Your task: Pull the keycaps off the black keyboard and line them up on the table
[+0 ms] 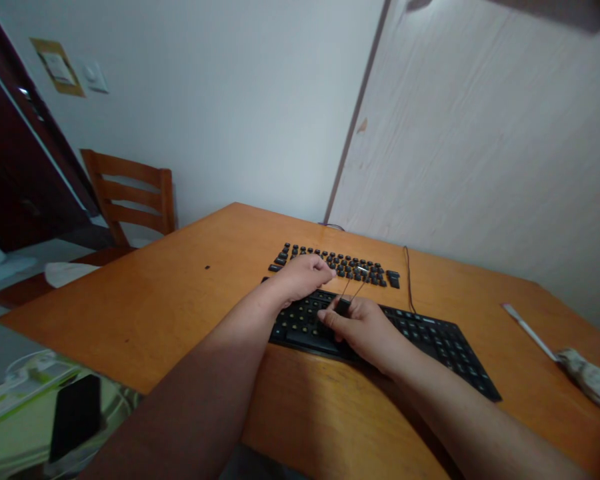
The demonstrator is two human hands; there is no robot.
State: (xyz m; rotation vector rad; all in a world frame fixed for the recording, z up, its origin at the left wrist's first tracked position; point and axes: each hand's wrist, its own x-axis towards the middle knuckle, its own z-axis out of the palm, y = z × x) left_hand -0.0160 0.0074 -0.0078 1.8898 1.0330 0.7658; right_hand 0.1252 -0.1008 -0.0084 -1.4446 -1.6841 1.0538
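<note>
— Where's the keyboard (420,337)?
— Near the tabletop's front edge; right hand (363,328) grips a wire puller (353,291) to lift caps.
— The left (303,277)?
— Pinching a keycap, beside the rows of pulled keycaps (337,262) behind.

Dim, flat indoor light, no hard source visible. White wall (230,100) brightest, greyish cast. Table (180,293) evenly lit, faint sheen near centre. Forearms dark, underexposed at bottom edge. Soft shadow under right hand (365,330) on keyboard (430,340). Strong wide-angle distortion: door (10,167) and wall panel (480,133) lean outward, edges stretched. Corners slightly soft; clutter at lower left smeared. Keys small, legends unreadable.
</note>
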